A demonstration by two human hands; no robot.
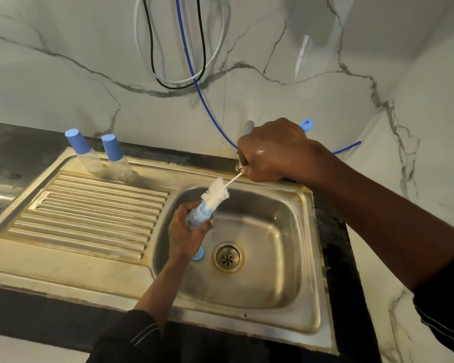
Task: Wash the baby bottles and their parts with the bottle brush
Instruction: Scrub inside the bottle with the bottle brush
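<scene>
Here the left hand (184, 231) wraps round an uncapped baby bottle (198, 217), tilting its mouth up over the sink (273, 271), likely so that drips fall in the bowl. The bottle brush (216, 193), its thin handle clenched in the right hand (270, 150), has its bristles at that mouth. Two capped bottles (83, 150) wait on the drainboard; the held bottle's pale print is too blurred to read.

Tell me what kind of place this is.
Probably a home kitchen: a stainless steel sink with ribbed drainboard set in a dark countertop, a marble-look wall, and two clear blue-capped baby bottles.
</scene>
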